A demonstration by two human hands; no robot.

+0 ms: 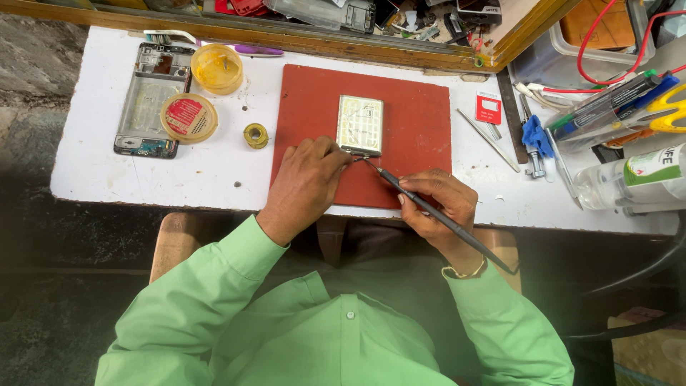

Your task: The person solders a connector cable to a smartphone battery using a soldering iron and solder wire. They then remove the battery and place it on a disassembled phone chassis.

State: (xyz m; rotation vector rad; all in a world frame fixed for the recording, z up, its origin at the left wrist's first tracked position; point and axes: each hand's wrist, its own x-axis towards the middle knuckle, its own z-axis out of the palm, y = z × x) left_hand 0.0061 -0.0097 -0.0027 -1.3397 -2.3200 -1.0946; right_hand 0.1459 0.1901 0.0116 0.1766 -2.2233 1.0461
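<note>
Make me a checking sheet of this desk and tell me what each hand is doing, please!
Surface: white table with a red mat on it.
Job's things: flat silver battery on the mat; thin dark soldering iron, tip at the battery's near edge.
Clutter: opened phone frame, yellow jar, round red-lidded tin, small solder spool, clear bottle, pens.
Grippers: left hand pinches at the battery's near edge; right hand holds the iron.
Cables: red wire at the right.
Surroundings: wooden tray of parts behind.
</note>
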